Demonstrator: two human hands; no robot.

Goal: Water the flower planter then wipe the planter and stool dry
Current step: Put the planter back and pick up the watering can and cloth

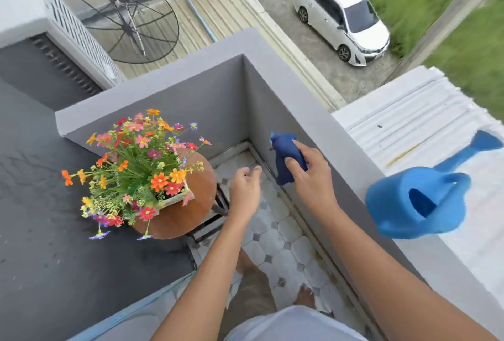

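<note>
A white planter [177, 198] full of colourful flowers [139, 166] stands on a round wooden stool [199, 198] in the balcony corner. My right hand [308, 174] grips a dark blue cloth [285, 157], held up near the grey wall, right of the stool. My left hand [244, 187] hovers just right of the stool with fingers loosely apart and nothing in it. A blue watering can [420, 201] sits on top of the grey parapet at the right, spout pointing away.
The grey parapet wall [272, 51] bounds the corner at the back and right. The tiled balcony floor [275, 234] runs toward my bare feet. A dark surface [49, 218] lies at the left. A satellite dish and parked cars are below, outside.
</note>
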